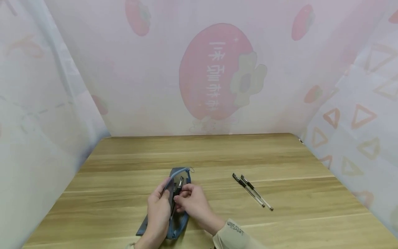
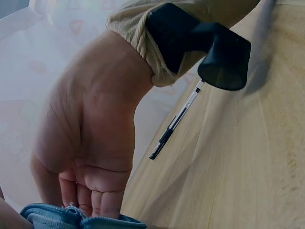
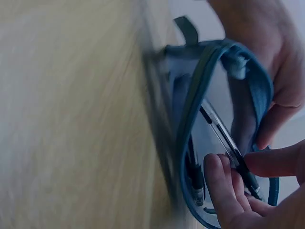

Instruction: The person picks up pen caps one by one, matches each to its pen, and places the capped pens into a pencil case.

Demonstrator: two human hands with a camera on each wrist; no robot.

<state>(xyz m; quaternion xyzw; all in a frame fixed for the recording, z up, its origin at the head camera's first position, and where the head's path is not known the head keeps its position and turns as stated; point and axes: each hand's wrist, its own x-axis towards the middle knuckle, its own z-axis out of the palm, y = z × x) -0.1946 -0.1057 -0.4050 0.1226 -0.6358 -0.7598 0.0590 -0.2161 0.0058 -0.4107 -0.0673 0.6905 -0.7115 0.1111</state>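
A blue zippered pencil case (image 1: 143, 226) with clear sides lies lengthwise at the near middle of the table, its mouth spread wide. My left hand (image 1: 158, 210) grips its left side, thumb over the zipper edge. My right hand (image 1: 195, 204) reaches into the mouth from the right. There it pinches a clear pen with a black grip (image 3: 223, 130) between thumb and fingers, the pen slanting inside the opening. Against the case's wall, a second black pen (image 3: 195, 177) shows in the right wrist view. The lower ends of both are partly hidden by the case and fingers.
To the right, two clear pens with black caps, a left pen (image 1: 248, 190) and a right pen (image 1: 257, 193), lie side by side on the wooden table (image 1: 311, 207). Printed fabric walls (image 1: 149, 86) stand behind and at both sides.
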